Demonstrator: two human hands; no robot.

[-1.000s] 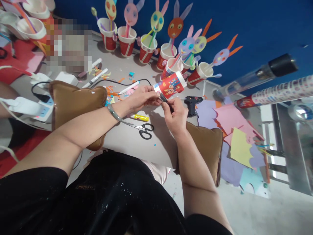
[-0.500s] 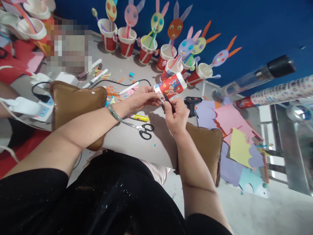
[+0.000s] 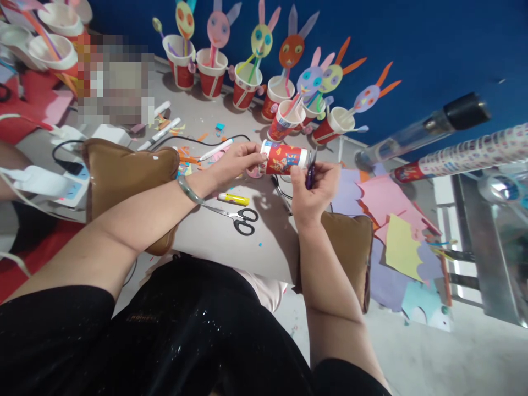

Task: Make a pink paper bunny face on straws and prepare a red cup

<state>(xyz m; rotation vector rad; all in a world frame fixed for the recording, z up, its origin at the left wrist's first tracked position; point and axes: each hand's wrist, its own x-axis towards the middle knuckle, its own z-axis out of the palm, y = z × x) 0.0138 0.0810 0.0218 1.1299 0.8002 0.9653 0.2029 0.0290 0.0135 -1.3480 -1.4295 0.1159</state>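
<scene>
A red printed paper cup (image 3: 284, 159) lies on its side in the air, with my left hand (image 3: 240, 163) closed on its left end. My right hand (image 3: 314, 191) grips small scissors (image 3: 311, 175) with dark purple handles, their blades pointing up beside the cup's white right end. The right thumb rests close to the cup's lower right edge; whether it touches is hard to tell. Below the hands, black-handled scissors (image 3: 244, 221) and a yellow glue stick (image 3: 234, 199) lie on the table.
Several red cups (image 3: 212, 74) with paper rabbit faces stand along the blue wall. Brown cushions (image 3: 130, 179) flank the table's front. Coloured paper sheets (image 3: 402, 247) and a stack of cups (image 3: 474, 151) are at right. Pens (image 3: 160, 133), paper scraps and a cable lie at left.
The cup has turned from tilted to nearly level. My right hand, with the small scissors, has moved from the cup's left end to its right end, away from my left hand.
</scene>
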